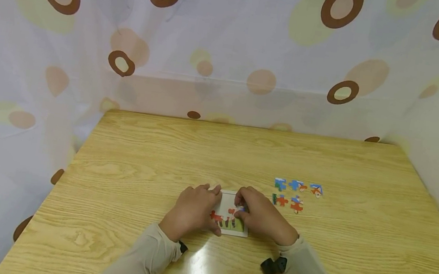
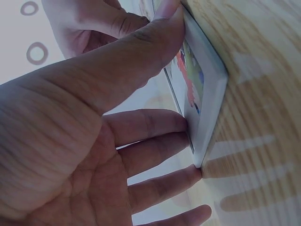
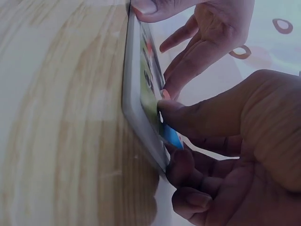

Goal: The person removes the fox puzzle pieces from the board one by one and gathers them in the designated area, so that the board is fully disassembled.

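Note:
A small jigsaw tray point(image 1: 234, 233) with a pale rim lies on the table. Joined pieces with red figures on green point(image 1: 226, 223) fill its near part. My left hand point(image 1: 192, 208) rests along the tray's left side, its fingers fairly straight. The left thumb point(image 2: 136, 52) lies on the near rim, while fingertips touch the left edge. My right hand point(image 1: 264, 213) is over the tray's right side. Between its thumb and fingers it pinches a jigsaw piece with blue on it point(image 3: 172, 136), low at the tray's surface and partly hidden by the fingers.
Several loose jigsaw pieces lie right of the tray: a back row with a blue piece point(image 1: 296, 185) and a front row with a red piece point(image 1: 296, 204). The wooden table point(image 1: 151, 146) meets a dotted curtain point(image 1: 224, 102) at the back and sides.

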`<control>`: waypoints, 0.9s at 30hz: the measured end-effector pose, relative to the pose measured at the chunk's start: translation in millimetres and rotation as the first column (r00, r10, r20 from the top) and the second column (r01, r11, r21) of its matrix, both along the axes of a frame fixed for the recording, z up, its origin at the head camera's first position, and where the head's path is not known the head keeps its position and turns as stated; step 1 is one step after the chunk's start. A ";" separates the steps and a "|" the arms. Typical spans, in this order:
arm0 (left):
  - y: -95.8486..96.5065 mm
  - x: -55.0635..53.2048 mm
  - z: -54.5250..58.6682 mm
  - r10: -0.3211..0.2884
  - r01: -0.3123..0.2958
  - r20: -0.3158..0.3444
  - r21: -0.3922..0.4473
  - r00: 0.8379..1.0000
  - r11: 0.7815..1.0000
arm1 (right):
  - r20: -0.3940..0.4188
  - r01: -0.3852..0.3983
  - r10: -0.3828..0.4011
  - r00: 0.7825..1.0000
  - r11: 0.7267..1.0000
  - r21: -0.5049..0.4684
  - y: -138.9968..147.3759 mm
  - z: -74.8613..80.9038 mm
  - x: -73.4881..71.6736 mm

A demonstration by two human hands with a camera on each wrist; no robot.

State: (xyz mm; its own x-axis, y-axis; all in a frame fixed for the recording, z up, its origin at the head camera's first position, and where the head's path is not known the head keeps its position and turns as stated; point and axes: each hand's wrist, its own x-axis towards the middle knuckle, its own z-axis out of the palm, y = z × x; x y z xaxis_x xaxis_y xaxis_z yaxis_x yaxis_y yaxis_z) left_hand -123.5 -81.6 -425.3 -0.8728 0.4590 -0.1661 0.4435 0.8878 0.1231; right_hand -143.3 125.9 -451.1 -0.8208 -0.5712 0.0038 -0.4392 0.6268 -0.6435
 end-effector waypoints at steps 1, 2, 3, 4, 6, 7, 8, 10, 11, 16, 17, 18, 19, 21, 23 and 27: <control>0.0 0.1 -0.1 -0.001 0.001 -0.002 0.001 1.000 1.000 | 0.006 -0.005 0.005 1.000 1.000 -0.014 -0.1 0.1 -0.3; -0.1 0.3 -0.2 -0.002 0.002 -0.004 0.000 1.000 1.000 | 0.011 -0.009 0.009 1.000 0.999 -0.032 -0.2 -0.1 -0.6; -0.2 0.4 -0.4 -0.003 0.003 -0.007 0.000 1.000 1.000 | 0.014 -0.014 0.015 1.000 0.999 -0.052 -0.5 -0.4 -1.0; -0.3 0.4 -0.4 -0.005 0.005 -0.010 -0.001 1.000 1.000 | 0.017 -0.019 0.020 1.000 0.997 -0.071 -0.7 -0.7 -1.3; -0.4 0.5 -0.4 -0.007 0.007 -0.015 -0.004 1.000 1.000 | 0.022 -0.028 0.030 0.999 0.994 -0.109 -1.0 -2.0 -1.7; -0.5 0.4 -0.5 -0.008 0.008 -0.017 -0.008 1.000 1.000 | 0.022 -0.032 0.035 0.999 0.991 -0.127 -1.3 -2.7 -1.9; -0.5 0.3 -0.7 -0.009 0.008 -0.018 -0.010 1.000 1.000 | 0.027 -0.031 0.035 0.999 0.989 -0.142 -1.6 -3.5 -2.0; -0.4 0.0 -0.9 -0.010 0.009 -0.020 -0.014 1.000 1.000 | 0.040 -0.028 0.035 0.999 0.985 -0.171 -1.7 -4.9 -2.1; -0.4 -0.1 -1.0 -0.010 0.010 -0.022 -0.014 1.000 1.000 | 0.045 -0.024 0.033 0.998 0.983 -0.182 -1.6 -5.8 -2.5; 0.0 0.0 0.0 -0.005 0.005 -0.013 0.003 1.000 1.000 | 0.053 0.012 -0.002 0.999 0.982 -0.191 0.3 -7.6 -5.2; 0.1 0.1 0.5 -0.004 0.004 -0.011 0.005 1.000 1.000 | 0.056 0.019 -0.009 0.998 0.982 -0.186 0.8 -7.4 -5.7; 0.2 0.1 0.7 -0.002 0.003 -0.007 0.003 1.000 1.000 | 0.062 0.024 -0.013 0.998 0.983 -0.183 1.2 -7.1 -5.9; 0.4 -0.1 0.9 -0.002 0.002 -0.005 0.001 1.000 1.000 | 0.070 0.026 -0.014 0.997 0.983 -0.184 1.8 -7.0 -6.1; 0.5 -0.4 1.0 -0.003 0.003 -0.002 -0.007 1.000 1.000 | 0.076 0.024 -0.010 0.997 0.983 -0.180 2.3 -6.8 -6.2; 0.4 -0.5 0.4 -0.005 0.005 -0.005 -0.012 1.000 1.000 | 0.078 0.010 0.004 0.997 0.984 -0.180 2.6 -6.8 -6.4; -0.1 -0.4 0.6 -0.004 0.004 -0.001 -0.012 1.000 1.000 | 0.064 -0.037 0.051 0.997 0.980 -0.195 2.1 -7.0 -6.8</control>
State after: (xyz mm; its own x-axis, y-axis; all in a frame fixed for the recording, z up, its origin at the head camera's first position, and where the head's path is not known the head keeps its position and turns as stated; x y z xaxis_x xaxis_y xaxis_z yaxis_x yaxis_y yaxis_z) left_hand -123.9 -81.7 -424.7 -0.8711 0.4603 -0.1709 0.4469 0.8875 0.1125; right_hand -150.1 128.0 -458.1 -0.7971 -0.6007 0.0624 -0.4142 0.4685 -0.7803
